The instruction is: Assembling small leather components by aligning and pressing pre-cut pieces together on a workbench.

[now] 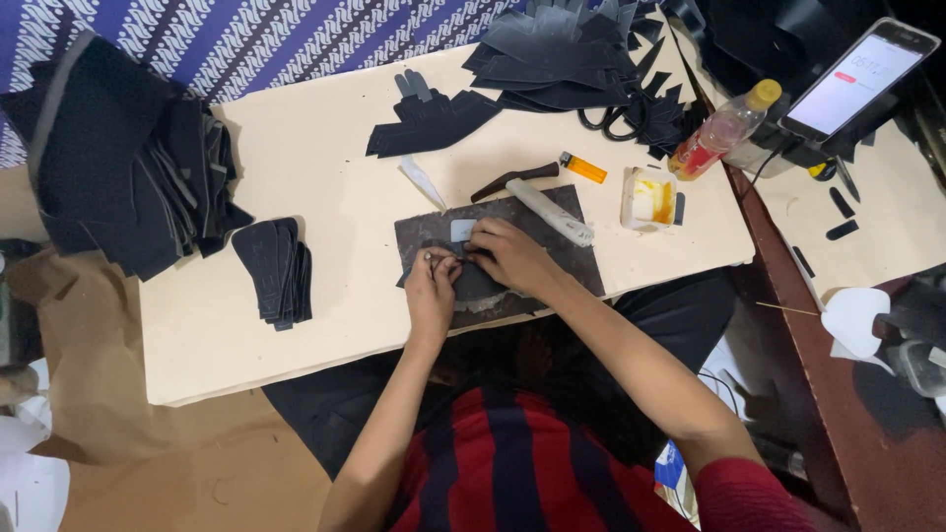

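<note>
Work board (296,148): pale, rectangular, lying tilted across the scene.

Dark mat (552,271): flat grey-black slab at the near edge of the board, centre.

Black cut piece (475,286): thin dark material lying on the mat, under both hands.

Left hand (431,291): resting on the black cut piece, fingers drawn together and pinching its edge (a small pale object shows at the fingertips; what it is cannot be told).

Right hand (512,254): just beside the left hand, touching it, fingers curled and pressed down on the same piece next to a small pale patch (462,230).

Hammer (537,197): dark head, pale handle, lying on the far right part of the mat.

Orange lighter (583,167): beyond the hammer, on the board.

Glue tub (650,199): small white container with yellow contents, right of the hammer.

Plastic bottle (724,130): reddish liquid, yellow cap, lying at the right edge of the board.

Phone (859,77): screen lit, propped far right.

Stack of black soles (276,268): left of the hands, well apart.

Heaps of black cut pieces (562,54): far side of the board.
</note>
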